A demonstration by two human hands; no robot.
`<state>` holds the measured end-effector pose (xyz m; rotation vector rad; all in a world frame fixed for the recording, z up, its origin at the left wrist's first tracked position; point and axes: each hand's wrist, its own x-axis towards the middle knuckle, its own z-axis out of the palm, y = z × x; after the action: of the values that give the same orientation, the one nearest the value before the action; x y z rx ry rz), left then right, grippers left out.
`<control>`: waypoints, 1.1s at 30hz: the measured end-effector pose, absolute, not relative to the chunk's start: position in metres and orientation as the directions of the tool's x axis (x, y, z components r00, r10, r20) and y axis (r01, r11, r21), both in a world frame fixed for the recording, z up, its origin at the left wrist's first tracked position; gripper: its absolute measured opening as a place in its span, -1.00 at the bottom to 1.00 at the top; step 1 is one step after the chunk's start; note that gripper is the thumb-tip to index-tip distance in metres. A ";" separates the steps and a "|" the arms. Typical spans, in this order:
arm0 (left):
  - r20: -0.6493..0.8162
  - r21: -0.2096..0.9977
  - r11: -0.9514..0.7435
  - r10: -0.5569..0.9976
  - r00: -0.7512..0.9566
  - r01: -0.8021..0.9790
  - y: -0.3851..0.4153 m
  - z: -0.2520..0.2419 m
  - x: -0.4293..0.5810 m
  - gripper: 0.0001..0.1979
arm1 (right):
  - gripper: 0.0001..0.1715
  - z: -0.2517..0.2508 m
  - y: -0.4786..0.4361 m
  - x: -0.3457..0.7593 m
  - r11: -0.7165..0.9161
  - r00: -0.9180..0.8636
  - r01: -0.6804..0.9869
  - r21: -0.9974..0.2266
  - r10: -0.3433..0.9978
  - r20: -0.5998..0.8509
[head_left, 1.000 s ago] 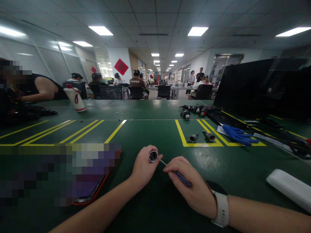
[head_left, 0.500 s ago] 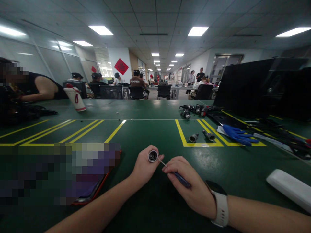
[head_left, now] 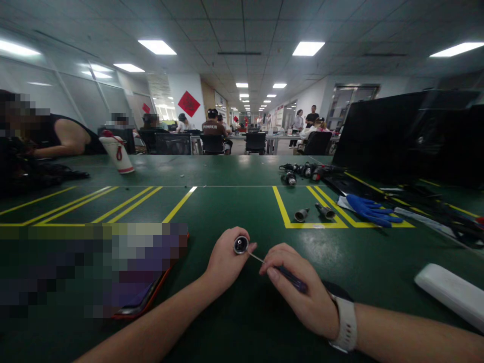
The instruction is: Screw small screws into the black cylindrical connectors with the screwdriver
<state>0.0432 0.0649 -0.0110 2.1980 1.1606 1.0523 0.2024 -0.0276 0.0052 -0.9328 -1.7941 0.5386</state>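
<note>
**Connector (head_left: 241, 245) pinched face-up, driver tip at its rim**

You hold the small round metal connector just above the table (head_left: 242, 201), close in front of you. Your left hand (head_left: 227, 262) is clenched around its barrel with the open end turned toward your eyes, probably so you can see into the bore while you work. Your right hand (head_left: 298, 292) grasps a thin precision screwdriver (head_left: 282, 272) like a pen. The heel of that hand rests low near the table, which likely steadies the fine shaft as it meets the connector's lower right edge.

Compared with half a second ago, your right hand has slid slightly right and down, so more bare shaft shows. The connector has tipped a little toward it.
</note>
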 end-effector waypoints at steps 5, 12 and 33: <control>0.431 0.637 -0.567 0.824 0.368 0.523 0.064 -0.009 0.044 -0.91 | -0.82 0.005 -0.027 0.202 0.610 -0.206 0.333 -0.719 0.791 0.575; 0.412 0.569 -0.582 0.813 0.412 0.581 0.061 -0.007 0.044 -0.91 | -0.80 0.005 -0.027 0.204 0.586 -0.181 0.296 -0.755 0.810 0.558; 0.209 -0.152 -0.886 0.404 0.891 0.437 -0.050 -0.011 0.049 -0.89 | -0.76 -0.007 -0.008 0.216 0.250 0.128 -0.095 -0.964 0.963 0.237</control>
<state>0.0490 -0.0498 -0.0114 3.2445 0.7292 0.2881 0.2158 -0.0083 -0.0074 -1.0016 -1.1521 0.9958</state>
